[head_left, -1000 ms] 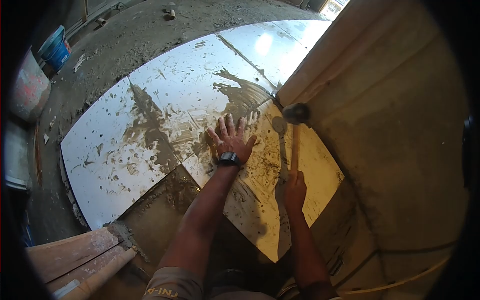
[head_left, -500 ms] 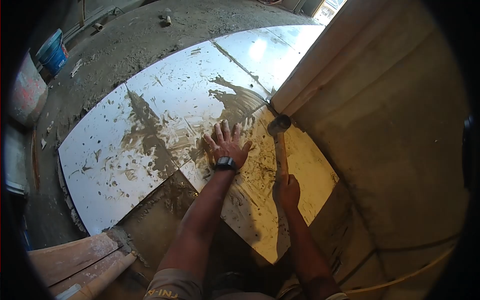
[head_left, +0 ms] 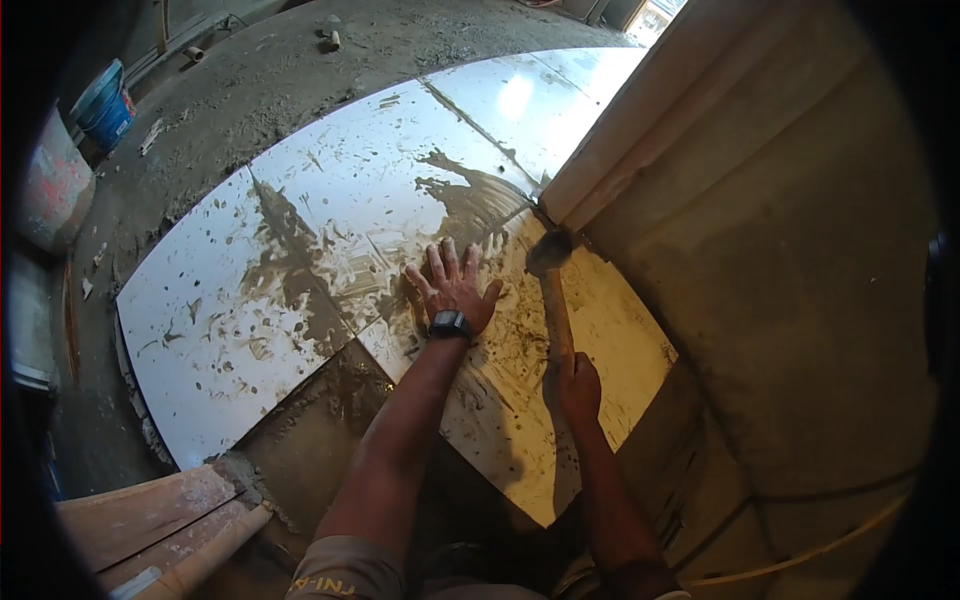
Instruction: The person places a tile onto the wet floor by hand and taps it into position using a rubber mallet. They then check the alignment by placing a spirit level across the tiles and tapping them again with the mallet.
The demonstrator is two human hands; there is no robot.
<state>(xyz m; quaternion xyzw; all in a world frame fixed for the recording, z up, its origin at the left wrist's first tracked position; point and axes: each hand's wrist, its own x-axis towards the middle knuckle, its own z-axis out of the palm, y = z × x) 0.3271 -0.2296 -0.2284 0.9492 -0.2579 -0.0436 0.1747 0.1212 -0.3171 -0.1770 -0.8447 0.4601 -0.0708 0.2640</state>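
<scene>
My left hand lies flat on a mud-smeared floor tile, fingers spread, with a dark watch on the wrist. Wrapped round the wooden handle of a rubber mallet is my right hand, to the right of the left one. The mallet's dark head is slightly blurred and overlaps the tile's far right part, near the wall. Wet grey mortar streaks the tile surface around both hands. Other white tiles adjoin this one to the left and beyond.
A wall rises close on the right. Rough grey mortar floor spreads beyond the tiles, with a blue bucket and a stained pale container at left. Wooden boards lie lower left; a yellow hose curves at lower right.
The mallet head has shifted slightly left and down toward the tile, tilting in my right hand's grip. My left hand stays in place.
</scene>
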